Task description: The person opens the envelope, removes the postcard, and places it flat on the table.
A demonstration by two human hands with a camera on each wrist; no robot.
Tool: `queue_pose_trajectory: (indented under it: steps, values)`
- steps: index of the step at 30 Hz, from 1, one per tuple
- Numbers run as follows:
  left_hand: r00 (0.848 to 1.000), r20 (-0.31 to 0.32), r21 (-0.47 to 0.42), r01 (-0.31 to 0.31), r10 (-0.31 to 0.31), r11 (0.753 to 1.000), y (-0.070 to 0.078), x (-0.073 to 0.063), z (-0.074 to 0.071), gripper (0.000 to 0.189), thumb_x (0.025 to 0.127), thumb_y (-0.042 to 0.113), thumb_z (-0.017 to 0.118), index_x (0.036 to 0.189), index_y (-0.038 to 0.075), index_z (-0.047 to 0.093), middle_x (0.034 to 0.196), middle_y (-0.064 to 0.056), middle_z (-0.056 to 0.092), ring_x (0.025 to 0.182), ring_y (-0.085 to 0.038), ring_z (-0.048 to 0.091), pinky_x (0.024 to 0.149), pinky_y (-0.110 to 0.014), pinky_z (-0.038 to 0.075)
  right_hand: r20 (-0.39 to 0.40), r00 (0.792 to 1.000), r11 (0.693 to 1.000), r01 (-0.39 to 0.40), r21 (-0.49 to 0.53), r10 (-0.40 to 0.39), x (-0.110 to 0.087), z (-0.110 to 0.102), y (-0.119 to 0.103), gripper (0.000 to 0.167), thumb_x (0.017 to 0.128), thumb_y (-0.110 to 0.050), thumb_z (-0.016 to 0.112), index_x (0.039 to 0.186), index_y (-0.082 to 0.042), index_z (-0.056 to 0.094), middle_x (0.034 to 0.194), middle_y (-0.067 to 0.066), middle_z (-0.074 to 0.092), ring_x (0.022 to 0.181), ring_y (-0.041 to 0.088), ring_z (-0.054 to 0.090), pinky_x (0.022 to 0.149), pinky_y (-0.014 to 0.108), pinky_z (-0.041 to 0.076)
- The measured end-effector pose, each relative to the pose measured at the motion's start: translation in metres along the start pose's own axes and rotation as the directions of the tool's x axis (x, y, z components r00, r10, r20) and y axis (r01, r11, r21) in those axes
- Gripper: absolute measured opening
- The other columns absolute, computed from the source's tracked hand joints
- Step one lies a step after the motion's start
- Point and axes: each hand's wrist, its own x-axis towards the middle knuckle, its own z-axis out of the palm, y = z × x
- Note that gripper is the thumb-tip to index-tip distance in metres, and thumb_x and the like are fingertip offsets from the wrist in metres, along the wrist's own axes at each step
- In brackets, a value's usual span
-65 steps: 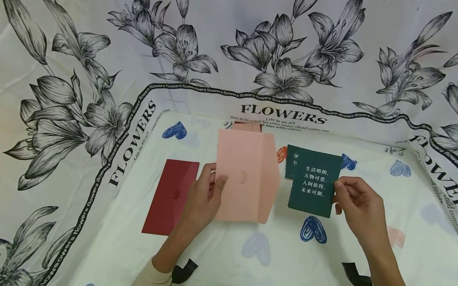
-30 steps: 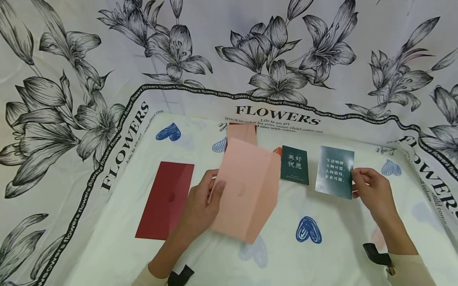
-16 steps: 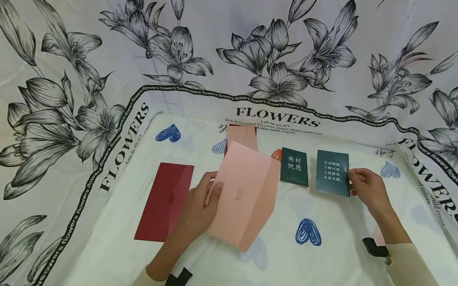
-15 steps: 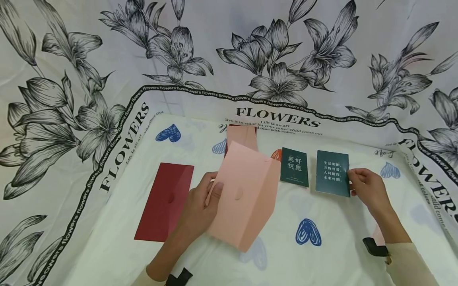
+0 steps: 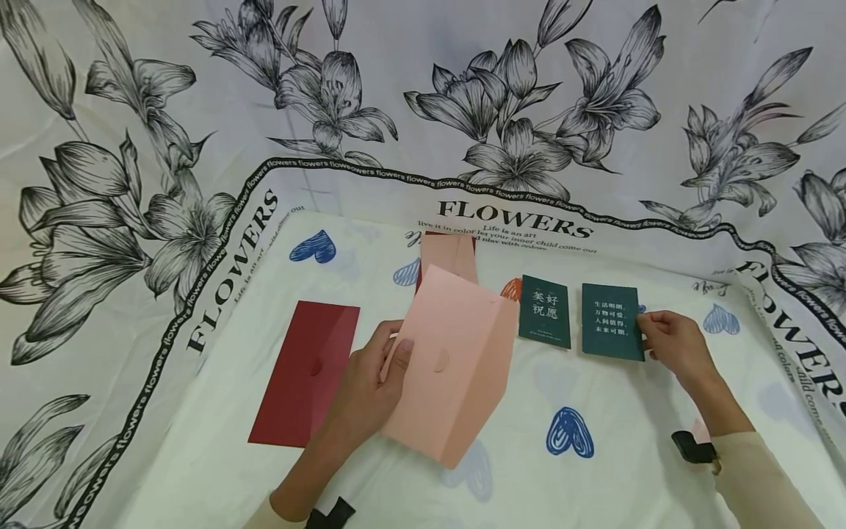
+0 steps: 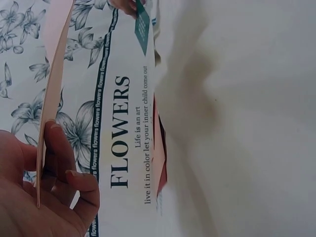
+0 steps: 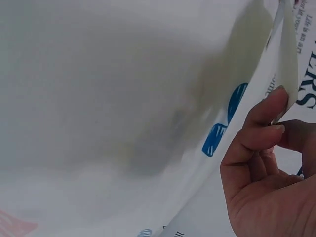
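My left hand [image 5: 373, 378] holds a pink envelope [image 5: 456, 338] by its left edge, thumb on the front and fingers behind. Its flap is unfolded on the right side. In the left wrist view the envelope [image 6: 52, 94] shows nearly edge-on between thumb and fingers. My right hand [image 5: 677, 349] pinches the right edge of a dark green card [image 5: 611, 342] with white printed text. The right wrist view shows that card's pale reverse [image 7: 287, 59] in the fingertips. Left of it lies a second green card [image 5: 544, 330] with larger characters.
A dark red envelope [image 5: 300, 382] lies left of my left hand. At the back, another pink envelope [image 5: 448, 253] lies over something dark red, partly hidden behind the held envelope. The cloth [image 5: 522, 477] has printed hearts, with a flower-printed sheet [image 5: 370, 191] behind.
My right hand has carried its green card rightward, off the second green card, and lowered it slightly. My left hand has tilted the pink envelope clockwise, uncovering more of the one behind.
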Motion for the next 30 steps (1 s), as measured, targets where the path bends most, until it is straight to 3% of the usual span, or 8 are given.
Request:
queue_pose_trajectory:
  steps: [17,23,27,30]
  values:
    - [0.999,-0.002,-0.034,0.032,-0.032,0.999,-0.002,-0.004,-0.006,0.028,0.113,0.041,0.050,0.138,0.030,0.055,0.102,0.015,0.076,0.072,-0.012,0.071,0.062,-0.035,0.059,0.086,0.993,0.991,-0.074,-0.111,0.084,0.009,0.000,0.000,0.058,0.114,-0.038,0.043,0.134,0.015,0.055,0.122,0.032,0.069,0.091,0.027,0.071,0.067,0.030,0.054]
    - [0.998,0.003,-0.066,0.059,-0.059,0.996,-0.003,-0.006,-0.007,0.029,0.112,0.043,0.052,0.138,0.032,0.056,0.100,0.014,0.075,0.073,-0.014,0.072,0.062,-0.036,0.060,0.120,0.988,0.986,-0.075,-0.150,0.093,0.011,-0.002,0.001,0.062,0.114,-0.041,0.044,0.135,0.017,0.055,0.115,0.031,0.070,0.098,0.035,0.066,0.069,0.031,0.052]
    - [0.998,0.004,-0.071,0.068,-0.068,0.995,-0.002,-0.007,-0.008,0.029,0.112,0.043,0.052,0.139,0.031,0.055,0.102,0.014,0.075,0.074,-0.015,0.071,0.062,-0.036,0.060,0.162,0.982,0.976,-0.057,-0.209,0.092,0.011,-0.007,0.001,0.071,0.113,-0.047,0.043,0.140,0.018,0.051,0.106,0.023,0.075,0.095,0.033,0.068,0.070,0.035,0.052]
    - [0.998,0.001,-0.068,0.058,-0.058,0.996,-0.001,-0.006,-0.008,0.029,0.112,0.041,0.052,0.139,0.030,0.055,0.103,0.014,0.075,0.075,-0.014,0.071,0.063,-0.035,0.060,0.139,0.990,0.958,0.007,-0.288,0.034,0.004,-0.011,-0.002,0.073,0.112,-0.049,0.044,0.140,0.017,0.051,0.104,0.022,0.077,0.087,0.030,0.072,0.069,0.041,0.054]
